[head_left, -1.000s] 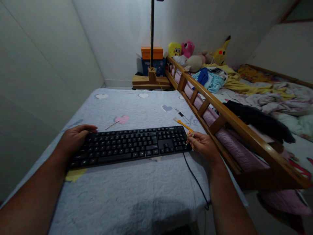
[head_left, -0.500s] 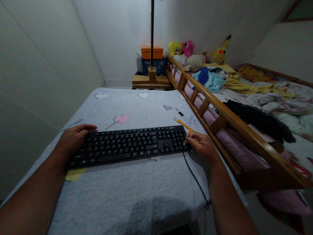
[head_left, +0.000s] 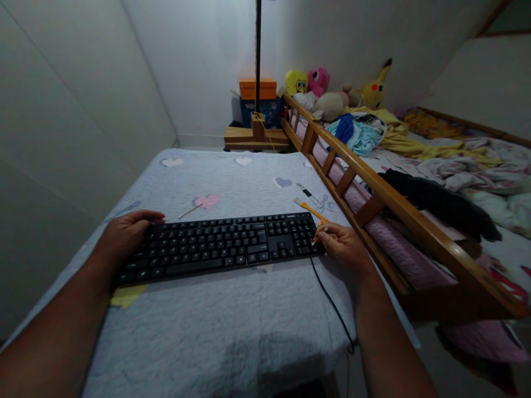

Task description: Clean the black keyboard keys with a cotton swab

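Note:
A black computer keyboard [head_left: 215, 243] lies slightly slanted across a pale blue quilted cloth. My left hand [head_left: 128, 235] grips its left end, fingers bent over the far corner. At the number pad, my right hand [head_left: 340, 243] pinches a thin white-tipped cotton swab [head_left: 314, 242], one tip down at the keys; the fingers hide much of it. Just beyond that hand lies a small brush [head_left: 309, 207] with an orange-yellow handle. A wire keycap puller [head_left: 307, 193] with a black middle rests farther back. Another cotton swab [head_left: 189, 211] lies behind the keyboard, by a pink heart.
The keyboard's black cable [head_left: 332, 301] runs toward the cloth's near right edge. A wooden bed rail [head_left: 352, 163] borders the right side, with bedding and plush toys [head_left: 319, 83] behind it. A wooden stand [head_left: 257, 135] and an orange box [head_left: 258, 88] are at the back.

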{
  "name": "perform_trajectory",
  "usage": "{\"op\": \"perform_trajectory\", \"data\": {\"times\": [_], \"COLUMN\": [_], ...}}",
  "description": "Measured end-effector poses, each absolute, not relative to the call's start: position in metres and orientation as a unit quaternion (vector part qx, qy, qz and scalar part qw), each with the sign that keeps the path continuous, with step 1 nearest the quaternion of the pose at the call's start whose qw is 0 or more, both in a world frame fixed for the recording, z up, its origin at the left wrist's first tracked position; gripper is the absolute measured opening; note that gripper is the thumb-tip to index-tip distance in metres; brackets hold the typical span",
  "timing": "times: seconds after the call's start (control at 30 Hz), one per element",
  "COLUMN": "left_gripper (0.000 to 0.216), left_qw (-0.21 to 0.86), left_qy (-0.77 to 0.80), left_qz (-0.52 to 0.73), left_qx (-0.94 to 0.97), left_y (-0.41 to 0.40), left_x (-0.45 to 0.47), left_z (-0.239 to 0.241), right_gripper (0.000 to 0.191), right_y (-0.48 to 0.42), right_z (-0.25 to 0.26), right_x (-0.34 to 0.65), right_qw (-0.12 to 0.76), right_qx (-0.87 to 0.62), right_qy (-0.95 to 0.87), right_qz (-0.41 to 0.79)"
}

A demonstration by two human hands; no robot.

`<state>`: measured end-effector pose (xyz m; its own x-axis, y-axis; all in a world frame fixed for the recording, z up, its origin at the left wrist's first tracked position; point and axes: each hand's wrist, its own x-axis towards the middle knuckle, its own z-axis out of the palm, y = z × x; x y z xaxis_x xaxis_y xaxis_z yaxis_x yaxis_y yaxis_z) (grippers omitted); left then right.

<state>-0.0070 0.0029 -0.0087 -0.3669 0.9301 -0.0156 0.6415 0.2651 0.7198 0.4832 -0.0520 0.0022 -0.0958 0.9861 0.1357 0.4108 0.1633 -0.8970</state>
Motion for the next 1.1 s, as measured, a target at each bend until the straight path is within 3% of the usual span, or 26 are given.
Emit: {"op": "perform_trajectory", "data": {"times": [1.1], "left_gripper": [0.04], "left_qw": [0.239], "left_qy": [0.761], "left_qz": [0.323], "left_qx": [0.51], "left_y": [0.002], "left_x": [-0.007], "left_z": [-0.009], "right_gripper": [0.02], "right_y": [-0.048], "right_z": [0.002], "right_x": [0.477], "right_qw": [0.396], "right_qx": [-0.531], "right_qy": [-0.674], "right_qz": [0.326]}}
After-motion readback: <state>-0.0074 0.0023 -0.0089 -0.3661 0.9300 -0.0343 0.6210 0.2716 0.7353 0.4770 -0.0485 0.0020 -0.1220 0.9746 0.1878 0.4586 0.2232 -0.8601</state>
